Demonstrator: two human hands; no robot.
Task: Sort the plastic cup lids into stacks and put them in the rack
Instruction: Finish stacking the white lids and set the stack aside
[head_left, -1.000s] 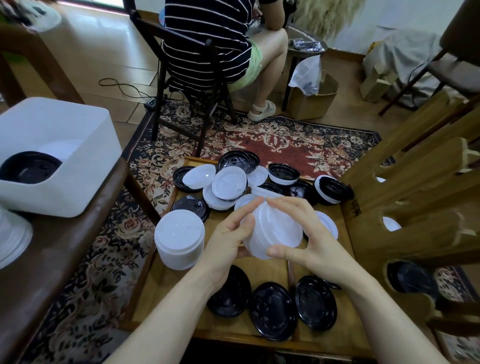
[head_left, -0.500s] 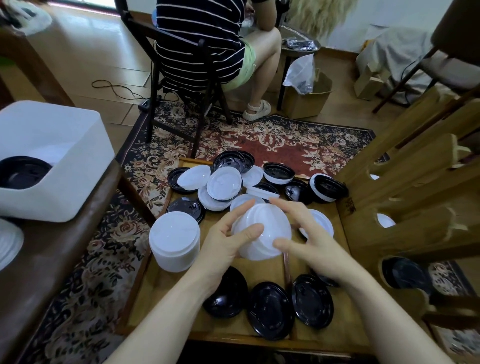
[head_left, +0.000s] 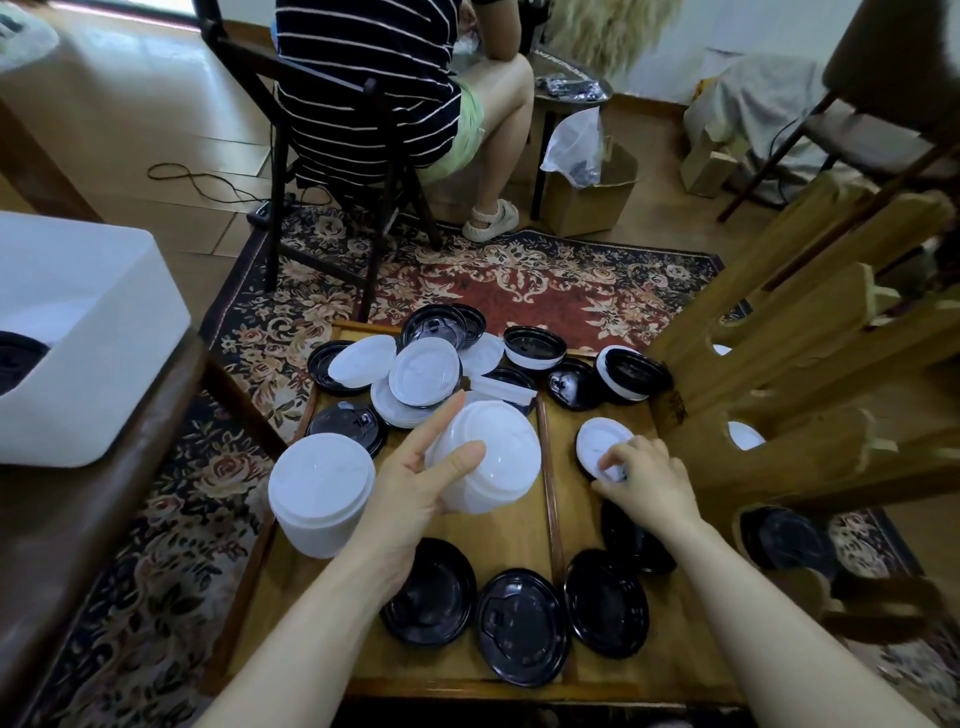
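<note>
White lid stack (head_left: 485, 457) sits cradled in the left hand (head_left: 415, 483), thumb across it, likely kept ready for more. Just beside it, the right hand (head_left: 644, 480) pinches a single white lid (head_left: 602, 444) off the wooden tray (head_left: 519, 525), presumably to add.

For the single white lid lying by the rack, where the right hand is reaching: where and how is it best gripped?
Probably at its near rim, pinched from above. The white lid lies flat on the low wooden table, with the rack close behind, so only the thin edge toward the right hand offers purchase. The fingertips already touch there.
</note>
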